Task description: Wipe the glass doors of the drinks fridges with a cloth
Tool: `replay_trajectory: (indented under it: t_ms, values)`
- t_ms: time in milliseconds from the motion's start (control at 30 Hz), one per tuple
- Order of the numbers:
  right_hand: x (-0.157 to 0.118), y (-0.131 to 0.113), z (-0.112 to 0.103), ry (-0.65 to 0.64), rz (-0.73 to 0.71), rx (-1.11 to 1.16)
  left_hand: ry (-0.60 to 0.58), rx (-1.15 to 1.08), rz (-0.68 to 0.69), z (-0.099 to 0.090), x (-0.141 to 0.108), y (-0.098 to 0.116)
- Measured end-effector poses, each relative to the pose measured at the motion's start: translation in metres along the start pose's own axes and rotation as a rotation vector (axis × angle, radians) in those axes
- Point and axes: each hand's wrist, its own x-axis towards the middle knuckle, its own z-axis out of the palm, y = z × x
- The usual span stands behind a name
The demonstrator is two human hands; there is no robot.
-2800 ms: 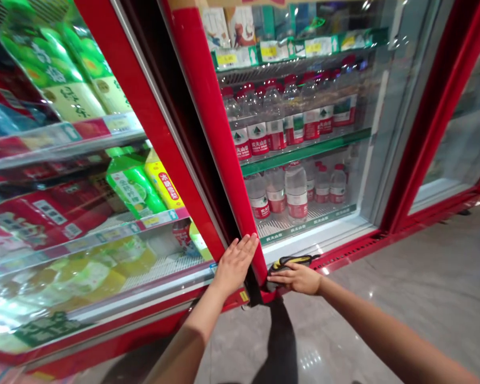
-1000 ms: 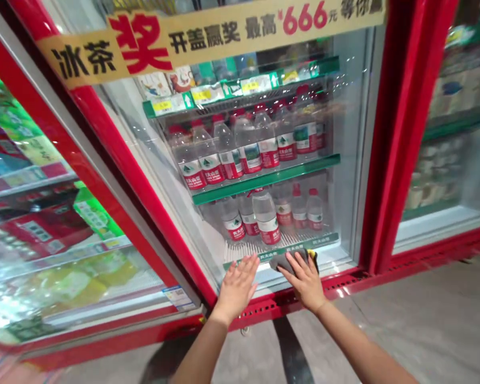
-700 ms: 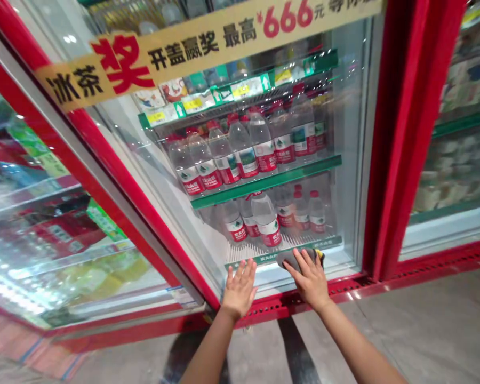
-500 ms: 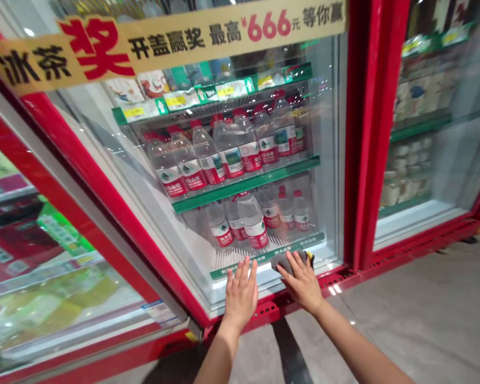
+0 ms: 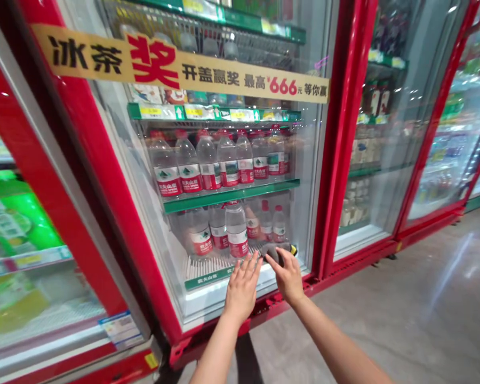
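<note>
My right hand (image 5: 288, 274) is gripping a gray cloth (image 5: 272, 253) at the glass door (image 5: 304, 213); my empty left hand (image 5: 241, 292) is extending flat, bare fingertips (image 5: 255, 257) risking smudges on contact.

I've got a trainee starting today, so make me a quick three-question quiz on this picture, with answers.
1. Multiple choice: which hand's fingers lie over part of the grey cloth? A) left B) right
2. True or false: the left hand has its fingers extended.
3. Fill in: the middle row's water bottles have ____ caps.

Key: 1. B, the right hand. 2. True. 3. Red.
</note>
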Motion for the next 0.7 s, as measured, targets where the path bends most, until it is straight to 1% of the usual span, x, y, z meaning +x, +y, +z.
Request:
replay_trajectory:
  t_ms: [33, 100, 167, 233, 267, 333, 400, 433, 500, 567, 633, 700]
  values:
    - [0.005, 0.002, -0.001, 0.014, 0.018, 0.014, -0.005, -0.002, -0.006, -0.001, 0.001, 0.0]
    - [0.009, 0.009, -0.002, 0.079, 0.104, 0.031, -0.022, -0.001, 0.004, -0.004, 0.001, 0.0]
    - [0.004, 0.014, -0.002, 0.134, 0.204, 0.029, -0.041, -0.001, 0.024, -0.007, 0.001, -0.001]
    - [-0.004, 0.014, 0.001, 0.147, 0.265, 0.028, -0.056, 0.002, 0.036, -0.008, 0.0, -0.001]
    - [-0.007, 0.013, 0.002, 0.142, 0.269, 0.033, -0.064, 0.004, 0.041, -0.008, -0.001, 0.0]
    - [-0.004, 0.015, 0.001, 0.12, 0.231, 0.058, -0.081, 0.008, 0.05, -0.007, -0.001, 0.002]
    - [0.004, 0.025, -0.002, 0.104, 0.182, 0.095, -0.098, 0.012, 0.054, -0.006, -0.002, 0.004]
    - [0.007, 0.033, -0.004, 0.109, 0.18, 0.115, -0.104, 0.015, 0.054, -0.006, -0.002, 0.005]
    - [0.007, 0.048, -0.005, 0.141, 0.277, 0.126, -0.113, 0.022, 0.054, -0.006, -0.003, 0.007]
    - [-0.002, 0.057, -0.002, 0.182, 0.436, 0.123, -0.118, 0.031, 0.059, -0.007, -0.003, 0.007]
    - [-0.011, 0.058, 0.003, 0.203, 0.577, 0.12, -0.117, 0.041, 0.061, -0.007, -0.002, 0.006]
    - [-0.013, 0.056, 0.007, 0.208, 0.646, 0.124, -0.106, 0.048, 0.055, -0.006, -0.002, 0.005]
